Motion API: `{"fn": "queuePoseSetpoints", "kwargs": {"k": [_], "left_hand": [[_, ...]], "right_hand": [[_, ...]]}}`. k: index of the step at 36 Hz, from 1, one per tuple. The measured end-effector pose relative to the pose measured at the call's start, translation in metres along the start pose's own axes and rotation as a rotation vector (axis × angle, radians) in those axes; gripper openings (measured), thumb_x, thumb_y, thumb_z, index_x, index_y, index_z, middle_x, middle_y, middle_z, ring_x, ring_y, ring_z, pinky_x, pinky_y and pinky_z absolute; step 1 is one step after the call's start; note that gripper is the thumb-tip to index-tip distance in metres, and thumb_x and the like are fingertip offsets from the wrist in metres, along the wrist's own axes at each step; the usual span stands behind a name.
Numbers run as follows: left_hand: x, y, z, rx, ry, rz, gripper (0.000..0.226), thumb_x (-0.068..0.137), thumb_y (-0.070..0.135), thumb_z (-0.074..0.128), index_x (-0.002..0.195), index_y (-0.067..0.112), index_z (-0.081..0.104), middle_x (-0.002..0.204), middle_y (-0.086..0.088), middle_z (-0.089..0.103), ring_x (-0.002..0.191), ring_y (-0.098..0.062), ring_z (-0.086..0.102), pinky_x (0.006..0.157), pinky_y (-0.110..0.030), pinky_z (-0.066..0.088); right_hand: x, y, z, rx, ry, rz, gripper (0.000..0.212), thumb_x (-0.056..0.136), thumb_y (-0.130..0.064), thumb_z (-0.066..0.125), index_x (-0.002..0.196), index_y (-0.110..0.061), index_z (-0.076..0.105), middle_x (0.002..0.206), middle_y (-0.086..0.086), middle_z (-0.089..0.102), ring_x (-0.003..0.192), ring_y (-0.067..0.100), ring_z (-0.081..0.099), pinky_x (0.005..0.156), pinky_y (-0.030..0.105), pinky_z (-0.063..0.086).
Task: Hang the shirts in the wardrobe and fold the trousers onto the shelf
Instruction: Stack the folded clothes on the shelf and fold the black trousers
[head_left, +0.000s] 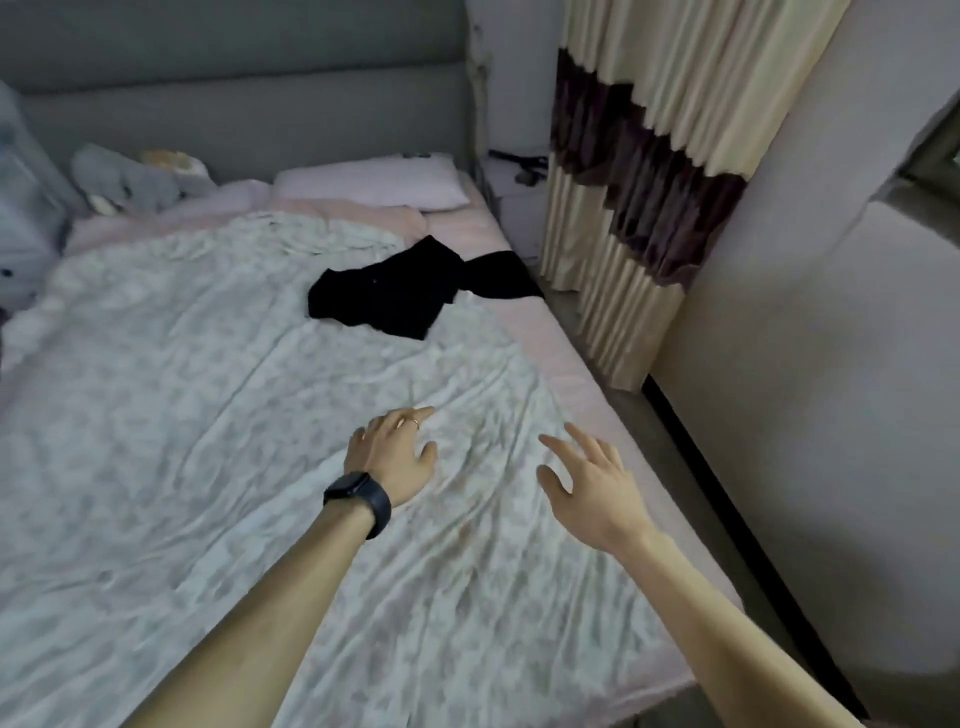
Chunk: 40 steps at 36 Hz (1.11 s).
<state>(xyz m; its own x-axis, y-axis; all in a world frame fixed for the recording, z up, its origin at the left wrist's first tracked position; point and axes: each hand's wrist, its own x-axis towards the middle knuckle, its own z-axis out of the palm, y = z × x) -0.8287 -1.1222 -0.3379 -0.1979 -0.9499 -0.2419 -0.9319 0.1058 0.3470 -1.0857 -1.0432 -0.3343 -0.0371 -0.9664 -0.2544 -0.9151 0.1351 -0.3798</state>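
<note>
A crumpled black garment (410, 291) lies on the far right part of the bed (156, 415), one end reaching the mattress edge. I cannot tell whether it is a shirt or trousers. My left hand (395, 452), with a dark watch on the wrist and a ring, hovers over the patterned sheet with fingers relaxed and holds nothing. To its right my right hand (587, 478) is spread open above the sheet, also empty. Both hands are well short of the garment.
A pink pillow (374, 184) and grey soft toys (130, 182) lie against the grey headboard. A cream and brown curtain (649, 171) hangs right of the bed. A pale wall or panel (805, 415) borders a narrow floor strip beside the mattress.
</note>
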Motion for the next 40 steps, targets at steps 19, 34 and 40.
{"fn": "queuePoseSetpoints", "kwargs": {"k": [19, 34, 40], "left_hand": [[0.329, -0.07, 0.1, 0.272, -0.104, -0.246, 0.061, 0.102, 0.049, 0.037, 0.158, 0.036, 0.017, 0.167, 0.002, 0.004, 0.152, -0.019, 0.011, 0.124, -0.046, 0.009], [0.592, -0.159, 0.182, 0.388, 0.081, -0.337, 0.069, 0.102, 0.045, 0.044, 0.159, 0.018, 0.014, 0.157, -0.014, 0.034, 0.141, -0.035, 0.035, 0.11, -0.05, 0.035], [0.612, -0.155, 0.196, 0.405, 0.175, -0.309, 0.039, 0.102, 0.004, 0.042, 0.141, 0.001, 0.044, 0.123, -0.026, 0.058, 0.105, -0.045, 0.059, 0.073, -0.048, 0.046]], "right_hand": [[0.445, 0.056, 0.123, -0.226, -0.263, -0.187, 0.064, 0.101, -0.067, 0.02, 0.157, -0.049, -0.005, 0.162, -0.006, -0.033, 0.15, 0.024, -0.029, 0.122, 0.056, -0.008], [0.538, 0.108, 0.295, -0.206, -0.116, -0.189, 0.062, 0.097, -0.073, 0.002, 0.15, -0.052, -0.025, 0.16, -0.009, -0.038, 0.148, 0.024, -0.035, 0.112, 0.07, -0.017], [0.545, 0.112, 0.289, -0.219, -0.207, -0.18, 0.062, 0.098, -0.07, 0.002, 0.144, -0.051, -0.036, 0.15, -0.009, -0.052, 0.139, 0.022, -0.048, 0.11, 0.069, -0.022]]}}
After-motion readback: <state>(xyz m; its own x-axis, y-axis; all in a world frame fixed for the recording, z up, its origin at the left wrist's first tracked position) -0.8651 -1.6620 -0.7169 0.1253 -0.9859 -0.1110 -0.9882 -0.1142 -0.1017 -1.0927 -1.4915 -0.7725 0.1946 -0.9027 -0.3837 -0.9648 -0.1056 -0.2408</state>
